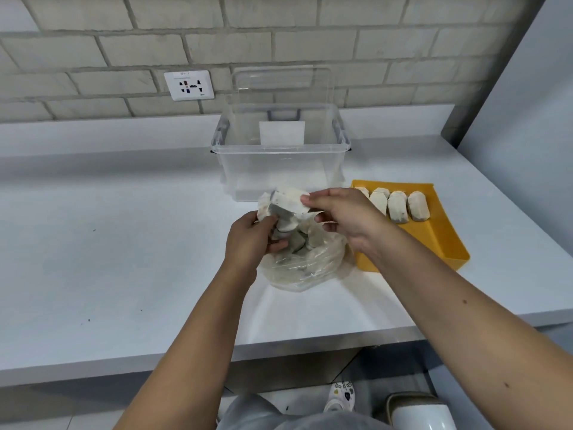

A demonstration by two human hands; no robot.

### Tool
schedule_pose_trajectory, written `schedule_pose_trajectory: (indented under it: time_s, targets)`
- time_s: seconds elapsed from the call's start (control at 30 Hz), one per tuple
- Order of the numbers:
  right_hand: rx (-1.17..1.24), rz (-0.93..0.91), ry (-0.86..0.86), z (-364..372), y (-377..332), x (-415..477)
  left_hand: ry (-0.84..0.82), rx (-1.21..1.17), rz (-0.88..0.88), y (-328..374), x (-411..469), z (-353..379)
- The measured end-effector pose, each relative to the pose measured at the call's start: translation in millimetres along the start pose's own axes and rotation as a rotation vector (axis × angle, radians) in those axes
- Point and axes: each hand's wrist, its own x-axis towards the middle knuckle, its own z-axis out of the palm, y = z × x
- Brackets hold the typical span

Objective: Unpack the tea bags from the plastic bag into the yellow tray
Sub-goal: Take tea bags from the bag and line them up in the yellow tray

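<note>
Gripping a clump of tea bags [283, 226] with the curled fingers of the left hand [251, 237], at the mouth of the plastic bag [305, 265] in the middle of the desk [124, 243]; pinching one pale tea bag [288, 201] between thumb and fingertips of the right hand [344, 215], just above that mouth. At 3 o'clock from the bag and just beside it, the yellow tray [434, 240], with a row of tea bags [397, 207] side by side along its far end. At 12 o'clock beyond the hands, a clear storage box [279, 162], and at 11 o'clock on the brick wall, a white socket [189, 85].
</note>
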Motion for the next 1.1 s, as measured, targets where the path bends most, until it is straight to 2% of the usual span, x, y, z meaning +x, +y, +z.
schedule_pose_trajectory:
  time_s: [0.1, 0.2, 0.4, 0.5, 0.63, 0.8, 0.93, 1.1]
  targets:
    - [0.002, 0.051, 0.091, 15.8, 12.9, 3.3, -0.049, -0.117, -0.034, 0.6, -4.7, 7.3]
    - [-0.091, 0.007, 0.164, 23.5, 23.4, 7.4, -0.077, -0.141, -0.076, 3.7, -6.4, 8.1]
    - [-0.226, -0.088, 0.051, 27.2, 35.2, 11.7, 0.048, 0.009, 0.025, 4.3, -2.6, -1.8]
    - [-0.578, -0.217, 0.035, 24.2, 43.5, 17.9, 0.113, 0.088, 0.084, 4.2, 2.7, -11.0]
    - [-1.058, -0.313, -0.113, 25.4, 64.5, 26.8, 0.137, 0.145, 0.108, 3.0, 4.9, -18.1]
    - [-1.243, -0.417, -0.107, 30.5, 71.7, 32.3, 0.123, 0.172, 0.099, 1.9, 5.3, -19.3]
    - [-1.195, -0.435, -0.075, 26.7, 64.5, 30.0, 0.117, 0.165, 0.105, 5.4, 5.6, -20.8]
    - [-0.855, -0.419, -0.102, -4.2, 33.9, 22.7, 0.121, 0.185, 0.133, 10.1, 8.7, -24.2]
